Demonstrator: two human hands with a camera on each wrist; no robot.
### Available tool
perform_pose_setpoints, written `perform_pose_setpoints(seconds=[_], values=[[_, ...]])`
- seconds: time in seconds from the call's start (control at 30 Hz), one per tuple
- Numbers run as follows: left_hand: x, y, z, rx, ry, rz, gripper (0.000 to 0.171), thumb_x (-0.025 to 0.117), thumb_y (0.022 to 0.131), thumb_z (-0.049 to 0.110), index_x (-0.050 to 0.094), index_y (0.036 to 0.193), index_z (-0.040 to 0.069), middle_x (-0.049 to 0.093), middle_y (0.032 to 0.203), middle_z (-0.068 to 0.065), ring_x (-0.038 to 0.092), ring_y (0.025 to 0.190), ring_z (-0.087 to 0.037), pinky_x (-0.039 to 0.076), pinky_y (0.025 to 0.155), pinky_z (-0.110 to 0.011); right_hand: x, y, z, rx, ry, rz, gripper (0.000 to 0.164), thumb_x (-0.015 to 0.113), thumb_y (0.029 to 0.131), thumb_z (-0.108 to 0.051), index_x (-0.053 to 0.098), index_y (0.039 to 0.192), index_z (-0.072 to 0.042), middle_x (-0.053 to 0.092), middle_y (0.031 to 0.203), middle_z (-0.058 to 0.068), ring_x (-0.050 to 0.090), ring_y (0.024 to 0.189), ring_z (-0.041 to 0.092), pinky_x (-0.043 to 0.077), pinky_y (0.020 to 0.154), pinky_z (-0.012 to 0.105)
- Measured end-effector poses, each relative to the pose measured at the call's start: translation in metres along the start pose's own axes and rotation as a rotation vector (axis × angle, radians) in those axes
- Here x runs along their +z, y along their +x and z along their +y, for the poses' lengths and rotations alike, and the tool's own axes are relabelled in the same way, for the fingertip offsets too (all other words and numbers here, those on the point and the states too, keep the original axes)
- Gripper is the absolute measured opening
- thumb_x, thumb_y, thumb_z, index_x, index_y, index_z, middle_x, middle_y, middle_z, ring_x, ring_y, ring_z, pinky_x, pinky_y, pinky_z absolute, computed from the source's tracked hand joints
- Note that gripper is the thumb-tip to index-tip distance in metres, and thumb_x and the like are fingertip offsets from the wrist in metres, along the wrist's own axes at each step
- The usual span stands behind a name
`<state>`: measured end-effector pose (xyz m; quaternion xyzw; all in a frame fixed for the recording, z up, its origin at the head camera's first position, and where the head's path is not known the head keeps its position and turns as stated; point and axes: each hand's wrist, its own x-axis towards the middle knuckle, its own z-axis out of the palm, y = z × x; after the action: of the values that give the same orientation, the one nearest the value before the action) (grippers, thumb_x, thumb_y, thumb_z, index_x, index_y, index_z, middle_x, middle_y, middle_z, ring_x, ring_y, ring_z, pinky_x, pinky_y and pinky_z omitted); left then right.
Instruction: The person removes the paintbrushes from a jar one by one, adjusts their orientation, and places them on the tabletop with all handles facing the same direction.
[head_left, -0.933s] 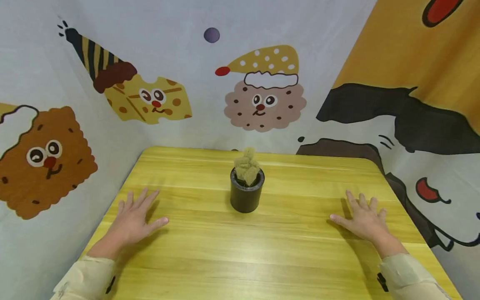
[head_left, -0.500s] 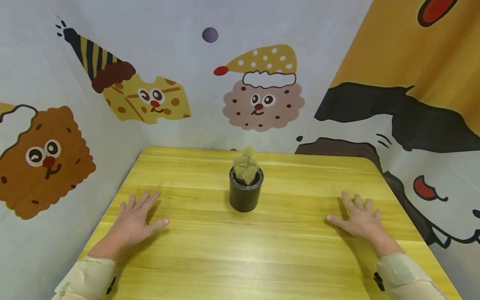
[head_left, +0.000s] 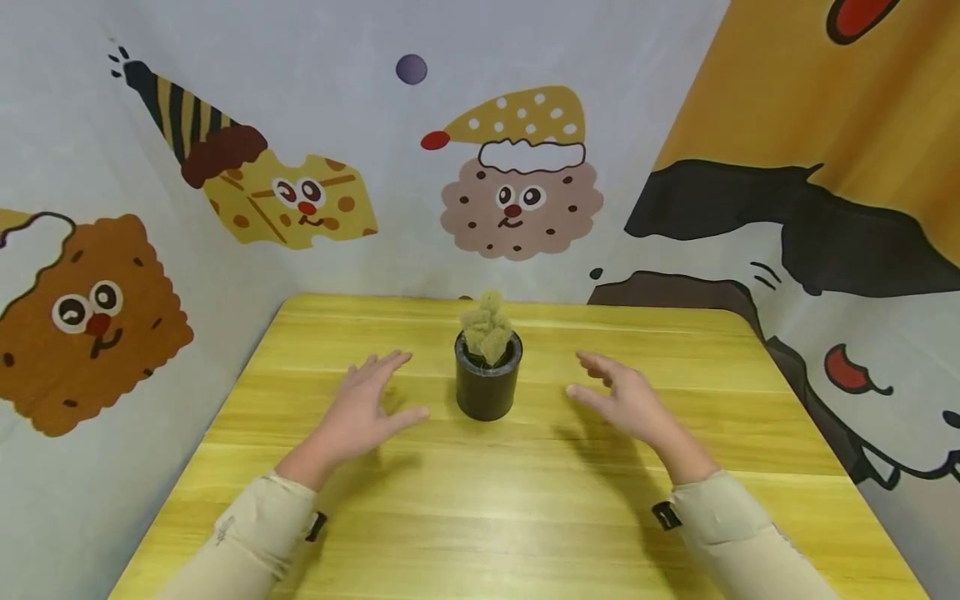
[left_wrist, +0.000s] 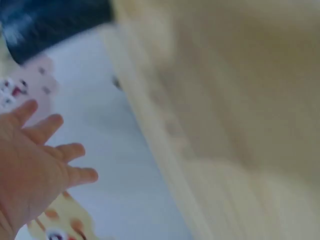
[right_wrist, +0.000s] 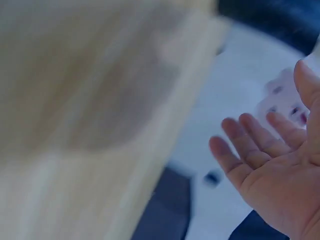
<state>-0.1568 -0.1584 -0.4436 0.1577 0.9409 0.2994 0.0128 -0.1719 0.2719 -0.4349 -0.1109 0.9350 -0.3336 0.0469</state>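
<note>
A dark cylindrical pot point(head_left: 486, 390) with a fuzzy, pale yellow-green cactus-like plant point(head_left: 487, 329) stands upright toward the back middle of the table. My left hand point(head_left: 362, 410) is raised off the tabletop to the left of the pot, fingers spread and thumb out toward it. To the pot's right, my right hand point(head_left: 624, 398) hovers with its palm turned inward and fingers loosely extended. Neither hand touches the pot. In the left wrist view part of the pot point(left_wrist: 55, 25) shows at the top left; in the right wrist view it point(right_wrist: 275, 20) is at the top right.
The yellow wood-grain table point(head_left: 480, 517) has rounded far corners. Behind it and along both sides hangs a pale cloth point(head_left: 405, 267) printed with cartoon biscuits, cheese and an animal. Light-coloured sleeves with small black devices cover both forearms.
Both hands have left their places at the table's sides, lifting and moving inward toward the pot. Their palms have turned to face each other. The pot stands where it was; the view shifts slightly.
</note>
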Motion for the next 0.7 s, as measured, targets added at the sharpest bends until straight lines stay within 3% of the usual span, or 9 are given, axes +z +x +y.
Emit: perform_pose_setpoints(seconds=[0.17,0.3,0.47,0.7], values=[[0.021,0.032,0.041,0.014,-0.126,0.069,0.1,0.074,0.091,0.071,0.036,0.168,0.019,0.037,0.173,-0.009,0.023,0.164,-0.044,0.005,0.132,-0.071,0.018,0.031,-0.052,-0.125,0.152,0.061,0.05,0.077,0.099,-0.043,0.069,0.141,-0.016,0.059,0.156,0.013,0.06,0.139,0.04,0.053,0.112,0.059],[0.034,0.044,0.057,0.005,-0.168,0.161,0.093,0.075,0.092,0.068,0.045,0.162,0.016,0.044,0.169,-0.01,0.028,0.163,-0.043,0.006,0.132,-0.072,0.028,0.044,-0.069,-0.208,0.166,0.084,0.036,0.082,0.097,-0.037,0.077,0.125,-0.015,0.057,0.158,0.014,0.056,0.144,0.038,0.054,0.11,0.058],[0.042,0.048,0.065,-0.015,-0.161,0.228,0.085,0.074,0.094,0.066,0.051,0.157,0.014,0.05,0.164,-0.012,0.027,0.162,-0.048,0.008,0.131,-0.074,0.034,0.054,-0.075,-0.231,0.147,0.082,0.04,0.082,0.097,-0.037,0.075,0.128,-0.013,0.055,0.159,0.015,0.054,0.146,0.038,0.053,0.111,0.059],[0.042,0.051,0.062,-0.039,-0.148,0.173,0.087,0.071,0.094,0.068,0.045,0.164,0.022,0.049,0.167,-0.006,0.024,0.164,-0.045,0.006,0.13,-0.075,0.039,0.061,-0.086,-0.237,0.118,0.054,0.045,0.083,0.096,-0.038,0.074,0.13,-0.01,0.055,0.158,0.016,0.053,0.146,0.04,0.05,0.115,0.061]])
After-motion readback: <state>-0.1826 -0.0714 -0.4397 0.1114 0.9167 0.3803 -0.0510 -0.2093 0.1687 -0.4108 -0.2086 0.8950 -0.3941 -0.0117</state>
